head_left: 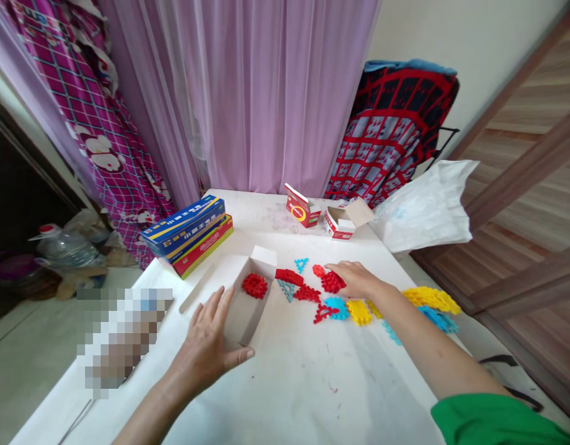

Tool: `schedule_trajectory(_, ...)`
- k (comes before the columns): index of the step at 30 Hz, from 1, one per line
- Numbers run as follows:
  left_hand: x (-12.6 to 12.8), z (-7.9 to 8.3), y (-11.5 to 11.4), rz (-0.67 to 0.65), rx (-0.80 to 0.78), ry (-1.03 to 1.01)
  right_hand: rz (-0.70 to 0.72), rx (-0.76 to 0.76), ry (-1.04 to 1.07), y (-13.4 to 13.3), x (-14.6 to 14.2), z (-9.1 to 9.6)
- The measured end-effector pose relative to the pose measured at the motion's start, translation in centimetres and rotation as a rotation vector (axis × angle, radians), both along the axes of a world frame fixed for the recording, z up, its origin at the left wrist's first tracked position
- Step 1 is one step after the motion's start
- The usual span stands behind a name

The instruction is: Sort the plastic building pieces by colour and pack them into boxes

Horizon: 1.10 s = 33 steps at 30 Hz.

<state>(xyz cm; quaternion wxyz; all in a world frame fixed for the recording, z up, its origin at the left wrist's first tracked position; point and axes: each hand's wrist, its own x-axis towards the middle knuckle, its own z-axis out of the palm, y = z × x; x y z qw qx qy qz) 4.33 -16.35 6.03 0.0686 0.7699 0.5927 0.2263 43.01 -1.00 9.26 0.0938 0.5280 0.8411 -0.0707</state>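
A white cardboard box (pixel 238 318) lies open on the table with a bunch of red toothed plastic pieces (pixel 255 286) inside its far end. Against the box's left side and near end rests my left hand (pixel 208 346), its fingers stretched out and thumb spread. My right hand (pixel 354 279) curls around a clump of red toothed building pieces (pixel 332 282); its fingertips are partly hidden. Beside it lie other red pieces (pixel 307 293), blue toothed pieces (pixel 336 307) and a yellow toothed piece (pixel 359 312). A light blue triangle piece (pixel 301 265) lies farther back.
Blue boxes (pixel 187 225) and a red-and-yellow box (pixel 205 247) stand at the back left. Two small red cartons (pixel 303 210) (pixel 340 225) stand open at the back. Yellow pieces (pixel 430 300) lie by the right edge. A white bag (pixel 426 207) stands at the right rear.
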Motion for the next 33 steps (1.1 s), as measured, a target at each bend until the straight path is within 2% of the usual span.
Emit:
schedule_trajectory(6,0.5,0.3,0.3,-0.027,-0.047,-0.113,-0.005,0.036,-0.021,0.3,0.1,-0.2)
schedule_trajectory(12,0.4,1.0,1.2,-0.069,-0.057,-0.221,-0.094,0.071,0.014,-0.5,-1.0,2.6)
schedule_trajectory(15,-0.1,1.5,2.2,-0.029,-0.083,-0.340,-0.078,0.078,0.088,-1.6,-4.2,4.7)
schedule_trajectory(19,-0.7,1.8,4.2,0.131,-0.081,-0.545,-0.022,0.086,0.178,-3.7,-11.3,7.6)
schedule_trajectory(21,-0.5,1.6,5.0,0.195,-0.066,-0.602,0.028,0.076,0.166,-4.7,-15.0,8.4)
schedule_trajectory(24,-0.2,0.9,5.4,0.203,-0.047,-0.636,0.100,0.081,0.127,-5.7,-19.2,8.1)
schedule_trajectory(26,0.0,0.5,5.4,0.193,-0.027,-0.640,0.124,0.073,0.099,-6.1,-20.7,7.3)
schedule_trajectory(33,-0.1,0.2,5.2,0.179,0.030,-0.614,0.096,0.040,0.011,-6.6,-22.3,4.9)
